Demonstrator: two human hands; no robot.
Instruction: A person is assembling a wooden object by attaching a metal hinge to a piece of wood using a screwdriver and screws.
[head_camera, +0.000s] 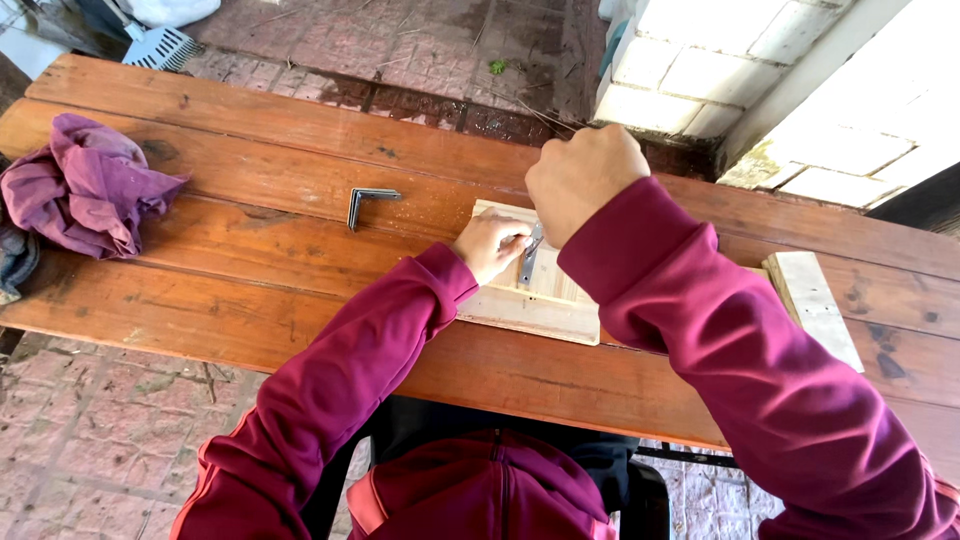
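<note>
Metal bracket (529, 257) pinched in left hand (490, 243) grip on pale board (530, 305); right hand (585, 178) fisted above.

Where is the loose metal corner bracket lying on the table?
In the head view, the metal corner bracket lies alone on the wooden table, left of the pale wood block and the left hand, right of the purple cloth.

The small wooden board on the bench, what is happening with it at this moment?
A person in maroon sleeves works at a long brown wooden bench. The left hand holds a grey metal bracket against a pale square wooden board. The right hand is a closed fist above the bracket; what it grips is hidden. A second grey angle bracket and a crumpled purple cloth lie to the left.
</note>
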